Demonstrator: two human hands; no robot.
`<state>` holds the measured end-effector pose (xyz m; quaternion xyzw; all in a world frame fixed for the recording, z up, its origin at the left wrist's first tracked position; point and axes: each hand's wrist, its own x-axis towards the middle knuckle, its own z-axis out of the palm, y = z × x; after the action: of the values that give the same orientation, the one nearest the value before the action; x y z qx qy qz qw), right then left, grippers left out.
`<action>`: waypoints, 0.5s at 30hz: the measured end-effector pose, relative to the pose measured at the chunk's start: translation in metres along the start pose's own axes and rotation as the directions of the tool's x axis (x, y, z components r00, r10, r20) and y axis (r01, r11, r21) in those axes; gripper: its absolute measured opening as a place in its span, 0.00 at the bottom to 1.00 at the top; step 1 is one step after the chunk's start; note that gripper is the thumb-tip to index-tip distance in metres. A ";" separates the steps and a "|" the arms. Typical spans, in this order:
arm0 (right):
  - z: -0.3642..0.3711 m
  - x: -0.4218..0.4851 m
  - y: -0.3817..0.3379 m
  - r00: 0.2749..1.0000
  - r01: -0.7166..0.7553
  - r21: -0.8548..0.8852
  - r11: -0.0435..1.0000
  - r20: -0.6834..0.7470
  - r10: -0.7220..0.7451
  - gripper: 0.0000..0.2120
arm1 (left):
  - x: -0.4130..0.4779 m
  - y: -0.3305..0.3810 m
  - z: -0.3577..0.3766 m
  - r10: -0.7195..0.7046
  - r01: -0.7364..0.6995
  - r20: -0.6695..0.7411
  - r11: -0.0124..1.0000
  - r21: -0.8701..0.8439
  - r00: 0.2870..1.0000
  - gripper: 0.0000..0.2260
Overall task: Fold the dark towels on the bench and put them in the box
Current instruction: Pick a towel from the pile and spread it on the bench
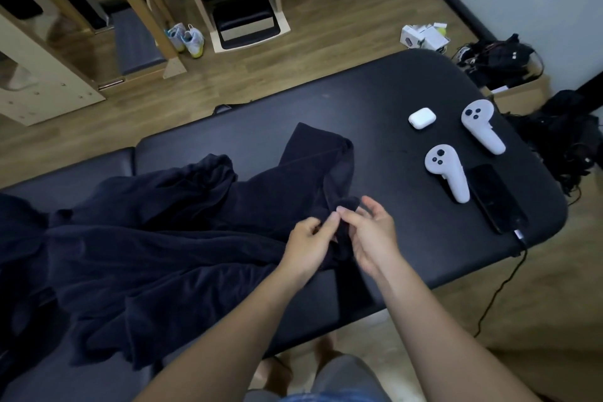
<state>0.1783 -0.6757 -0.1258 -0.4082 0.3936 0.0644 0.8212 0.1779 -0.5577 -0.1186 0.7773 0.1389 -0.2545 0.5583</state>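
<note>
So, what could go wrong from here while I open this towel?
1. The left hand and right hand pinch the towel near the nearer controller and the phone; a shake could sweep them off the bench.
2. The cable hangs over the bench edge and might snag.
3. Dark cloth on a black bench hides edges, so folds may come out uneven.
</note>
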 end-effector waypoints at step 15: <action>0.002 -0.011 0.009 0.928 0.358 -0.528 0.770 0.115 -0.353 0.13 | -0.008 0.025 -0.012 0.295 -0.328 0.170 0.918 0.224 0.940 0.09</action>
<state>0.1681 -0.6658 -0.1228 -0.6893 0.2712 0.0180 0.6715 0.1860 -0.5546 -0.0914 0.8348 -0.0573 -0.2287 0.4975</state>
